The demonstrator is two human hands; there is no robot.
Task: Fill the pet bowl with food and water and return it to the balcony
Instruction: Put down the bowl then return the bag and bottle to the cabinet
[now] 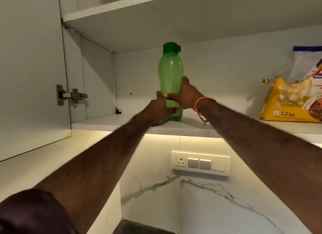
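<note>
Left hand [160,110]: wrapped round the bottle [171,73] low down.
Right hand [184,94]: grips it mid-body.
Bottle: smooth stiff plastic (probably slippery), upright on the shelf [108,123].
Hold: the narrowed waist.

Translucent green plastic bottle [170,77] with dark green cap stands upright on the white lower cupboard shelf [108,123]. Left hand [159,110] and right hand [184,94] both grip its lower body. Yellow pet food bag [292,97] sits upright well to the right on the shelf. Cupboard door [31,73] open at left.
</note>
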